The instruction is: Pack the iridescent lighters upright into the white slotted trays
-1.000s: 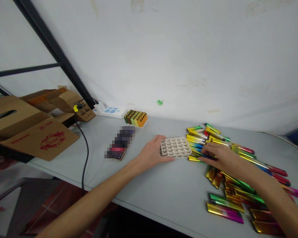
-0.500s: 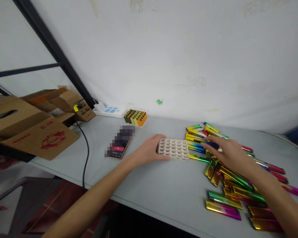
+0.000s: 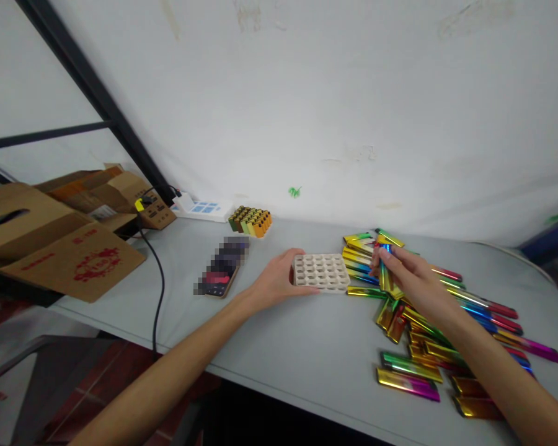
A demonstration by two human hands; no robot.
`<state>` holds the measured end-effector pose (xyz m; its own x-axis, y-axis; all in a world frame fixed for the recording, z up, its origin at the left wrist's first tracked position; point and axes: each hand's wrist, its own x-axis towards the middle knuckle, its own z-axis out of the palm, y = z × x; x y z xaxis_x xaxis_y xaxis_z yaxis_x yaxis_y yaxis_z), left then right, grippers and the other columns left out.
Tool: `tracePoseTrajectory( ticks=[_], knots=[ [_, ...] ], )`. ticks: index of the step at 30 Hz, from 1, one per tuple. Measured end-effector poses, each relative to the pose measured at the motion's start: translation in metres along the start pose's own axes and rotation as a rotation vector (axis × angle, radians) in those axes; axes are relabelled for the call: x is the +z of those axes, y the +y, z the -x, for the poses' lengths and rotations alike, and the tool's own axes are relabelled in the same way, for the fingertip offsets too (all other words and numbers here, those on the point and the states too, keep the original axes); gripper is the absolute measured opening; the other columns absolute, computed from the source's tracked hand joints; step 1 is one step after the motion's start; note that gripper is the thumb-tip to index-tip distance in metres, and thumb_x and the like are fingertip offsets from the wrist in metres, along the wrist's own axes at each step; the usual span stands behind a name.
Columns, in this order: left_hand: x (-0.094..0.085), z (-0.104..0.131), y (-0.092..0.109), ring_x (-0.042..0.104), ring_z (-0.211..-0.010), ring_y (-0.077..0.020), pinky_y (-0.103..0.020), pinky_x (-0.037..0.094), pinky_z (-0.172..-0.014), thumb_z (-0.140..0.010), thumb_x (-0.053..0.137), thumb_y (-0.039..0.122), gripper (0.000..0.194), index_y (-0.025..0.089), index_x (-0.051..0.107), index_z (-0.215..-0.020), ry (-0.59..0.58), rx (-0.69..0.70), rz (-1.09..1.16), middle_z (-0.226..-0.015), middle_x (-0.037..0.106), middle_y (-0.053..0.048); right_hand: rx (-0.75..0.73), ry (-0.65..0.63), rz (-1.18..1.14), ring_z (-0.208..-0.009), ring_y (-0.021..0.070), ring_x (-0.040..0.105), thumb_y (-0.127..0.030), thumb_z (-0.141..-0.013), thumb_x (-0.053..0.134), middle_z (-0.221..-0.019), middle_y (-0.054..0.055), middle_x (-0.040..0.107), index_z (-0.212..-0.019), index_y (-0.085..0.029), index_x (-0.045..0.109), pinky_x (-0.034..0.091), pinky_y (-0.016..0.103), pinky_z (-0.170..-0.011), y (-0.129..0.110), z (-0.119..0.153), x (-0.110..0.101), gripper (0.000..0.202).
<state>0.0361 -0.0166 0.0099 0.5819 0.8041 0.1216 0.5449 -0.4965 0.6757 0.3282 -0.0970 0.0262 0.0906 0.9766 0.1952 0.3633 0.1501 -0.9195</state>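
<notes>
Pale tray (image 3: 322, 271) sits centrally, left end clasped by the left hand (image 3: 274, 280); the right hand (image 3: 411, 272) pinches a shiny piece (image 3: 385, 249) over the metallic pile (image 3: 411, 365) at right; a phone (image 3: 221, 288) lies left, a filled rack (image 3: 251, 222) far.

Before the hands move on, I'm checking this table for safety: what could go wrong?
The loose, crossed pieces lie under and around the right hand, so it might knock some against the tray. The left hand grips only the tray's left end, so a bump could twist it. The cable hangs over the edge of the table near the left arm, which might snag it.
</notes>
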Motion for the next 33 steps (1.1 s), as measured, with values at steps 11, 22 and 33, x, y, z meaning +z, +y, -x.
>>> tracePoseTrajectory(
  ticks=[11, 22, 33],
  knots=[
    [-0.015, -0.002, -0.003, 0.068, -0.087, -0.0238, -0.031, 0.052, -0.074, -0.072, 0.087, 0.055, 0.079, 0.020, 0.058, -0.136, -0.068, -0.011, 0.076, -0.109, 0.072, -0.007, -0.295, -0.115, 0.537, -0.098, 0.0283, 0.070, -0.051, -0.099, 0.060, -0.110, 0.011, 0.071, -0.115, -0.022, 0.061, 0.057, 0.042, -0.087, -0.001, 0.009, 0.017, 0.033],
    [-0.006, -0.004, -0.009, 0.067, -0.113, -0.0321, -0.040, 0.051, -0.099, -0.071, 0.086, 0.061, 0.082, 0.021, 0.054, -0.136, -0.107, 0.046, -0.088, -0.125, 0.070, -0.010, -0.412, -0.239, 0.686, -0.137, 0.0337, 0.056, -0.055, -0.093, 0.068, -0.152, 0.015, 0.049, -0.155, -0.026, 0.039, 0.050, 0.053, -0.114, 0.027, 0.005, 0.023, 0.074],
    [-0.017, -0.004, -0.009, 0.061, -0.124, -0.0318, -0.045, 0.048, -0.110, -0.073, 0.087, 0.046, 0.086, 0.018, 0.053, -0.147, -0.110, 0.123, -0.070, -0.142, 0.058, -0.015, -0.371, -0.276, 0.645, -0.135, 0.0352, 0.059, -0.049, -0.094, 0.068, -0.151, 0.016, 0.058, -0.156, -0.024, 0.042, 0.049, 0.058, -0.113, 0.032, 0.000, 0.028, 0.072]
  ],
)
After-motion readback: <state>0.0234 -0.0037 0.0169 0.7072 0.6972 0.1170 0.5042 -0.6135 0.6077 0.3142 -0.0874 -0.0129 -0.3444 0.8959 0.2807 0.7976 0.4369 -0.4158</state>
